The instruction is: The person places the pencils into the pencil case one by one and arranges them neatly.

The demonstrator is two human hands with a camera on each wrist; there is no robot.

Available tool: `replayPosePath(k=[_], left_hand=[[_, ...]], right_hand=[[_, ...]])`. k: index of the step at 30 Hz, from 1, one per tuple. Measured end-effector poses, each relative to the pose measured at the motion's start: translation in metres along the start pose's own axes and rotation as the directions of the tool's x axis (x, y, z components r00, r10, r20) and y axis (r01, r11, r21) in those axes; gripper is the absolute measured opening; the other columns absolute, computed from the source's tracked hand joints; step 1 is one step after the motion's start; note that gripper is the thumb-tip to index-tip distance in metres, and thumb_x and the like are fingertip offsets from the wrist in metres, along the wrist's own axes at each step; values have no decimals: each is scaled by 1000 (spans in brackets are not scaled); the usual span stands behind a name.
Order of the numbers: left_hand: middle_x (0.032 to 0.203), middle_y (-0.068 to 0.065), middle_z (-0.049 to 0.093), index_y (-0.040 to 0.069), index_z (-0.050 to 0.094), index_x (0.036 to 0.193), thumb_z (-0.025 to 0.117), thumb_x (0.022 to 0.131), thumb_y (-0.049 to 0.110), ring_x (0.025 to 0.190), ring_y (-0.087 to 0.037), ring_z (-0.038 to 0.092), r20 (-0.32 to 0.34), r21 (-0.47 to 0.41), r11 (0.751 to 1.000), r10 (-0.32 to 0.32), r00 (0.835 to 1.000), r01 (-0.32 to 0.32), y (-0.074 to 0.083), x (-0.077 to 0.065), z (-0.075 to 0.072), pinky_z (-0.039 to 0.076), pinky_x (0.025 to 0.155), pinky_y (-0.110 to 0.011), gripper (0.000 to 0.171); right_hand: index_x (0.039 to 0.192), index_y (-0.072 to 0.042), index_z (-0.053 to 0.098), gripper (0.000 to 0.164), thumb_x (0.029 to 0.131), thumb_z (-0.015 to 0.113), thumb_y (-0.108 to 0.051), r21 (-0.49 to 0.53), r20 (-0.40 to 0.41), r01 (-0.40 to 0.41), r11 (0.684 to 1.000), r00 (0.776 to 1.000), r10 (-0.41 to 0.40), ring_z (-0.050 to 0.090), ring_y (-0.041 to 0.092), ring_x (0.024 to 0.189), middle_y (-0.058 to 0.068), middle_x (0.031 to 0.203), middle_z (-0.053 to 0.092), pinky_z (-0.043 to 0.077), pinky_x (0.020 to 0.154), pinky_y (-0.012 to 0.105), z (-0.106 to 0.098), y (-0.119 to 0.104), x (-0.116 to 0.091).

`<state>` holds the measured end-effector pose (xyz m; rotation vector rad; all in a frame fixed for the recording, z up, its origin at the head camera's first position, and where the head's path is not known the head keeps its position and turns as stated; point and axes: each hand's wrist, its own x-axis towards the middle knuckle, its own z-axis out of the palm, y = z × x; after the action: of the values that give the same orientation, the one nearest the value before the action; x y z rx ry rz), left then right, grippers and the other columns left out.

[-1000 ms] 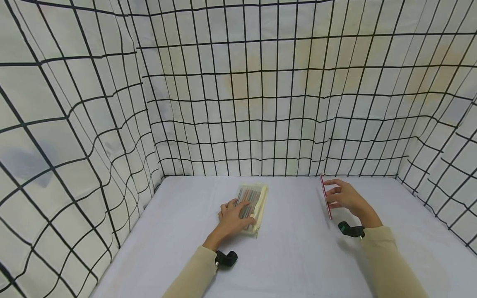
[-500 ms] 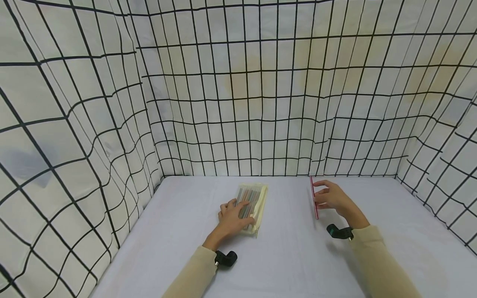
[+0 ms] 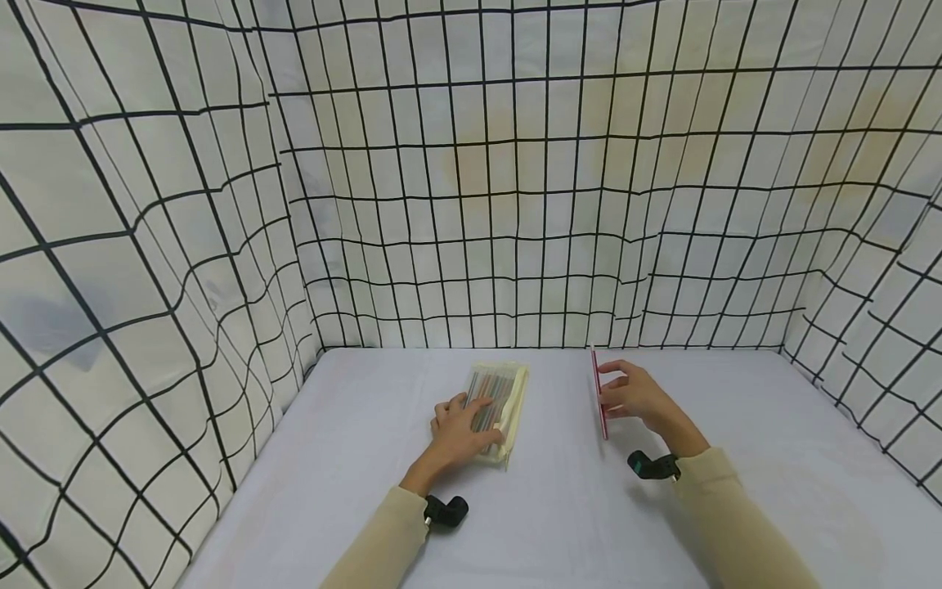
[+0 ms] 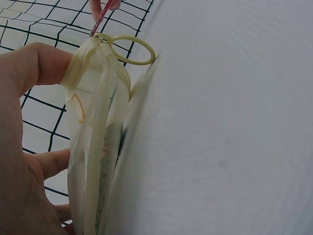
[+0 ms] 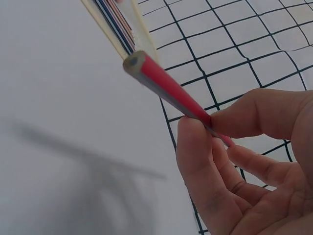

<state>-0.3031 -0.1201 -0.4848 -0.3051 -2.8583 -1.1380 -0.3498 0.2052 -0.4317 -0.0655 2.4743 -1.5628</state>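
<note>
A cream mesh zip pouch (image 3: 497, 391) lies on the table, several pencils showing through its top. My left hand (image 3: 458, 432) rests on it with spread fingers. In the left wrist view, the thumb touches the zip end of the pouch (image 4: 93, 142), beside a yellow pull ring (image 4: 134, 62). To the right of the pouch, my right hand (image 3: 639, 399) pinches a pink-and-grey pencil (image 3: 599, 393) between thumb and fingers. The right wrist view shows this pencil (image 5: 168, 88) held above the table, its blunt end towards the camera.
A white cloth-covered table (image 3: 559, 507) lies under both hands. Black netting (image 3: 515, 221) over white sheeting stands behind the table and along its left and right sides. A black camera (image 3: 446, 513) sits on the left wrist, another camera (image 3: 651, 466) on the right.
My right hand has moved left with the pencil, closer to the pouch. The left hand and the pouch have stayed in place.
</note>
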Motion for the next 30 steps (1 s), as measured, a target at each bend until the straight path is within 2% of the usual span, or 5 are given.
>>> replayPosePath(k=[16, 30], left_hand=[[159, -27, 33, 20, 56, 146, 71, 79, 48, 131, -45, 29, -4, 2, 1000, 4, 1000, -4, 0, -1, 0, 24, 104, -64, 74], [159, -28, 32, 19, 56, 146, 72, 80, 47, 132, -45, 28, -5, -10, 1000, 4, 1000, -4, 0, -2, 0, 24, 104, -65, 74]], right_hand=[[143, -2, 46, 55, 92, 66, 1, 22, 39, -24, 999, 999, 23, 67, 23, 83, 18, 109, 61, 62, 77, 37, 35, -3, 0], [140, -4, 51, 54, 90, 69, 0, 9, 46, -80, 997, 996, 79, 67, 23, 82, 17, 107, 62, 61, 74, 35, 55, -9, -2]])
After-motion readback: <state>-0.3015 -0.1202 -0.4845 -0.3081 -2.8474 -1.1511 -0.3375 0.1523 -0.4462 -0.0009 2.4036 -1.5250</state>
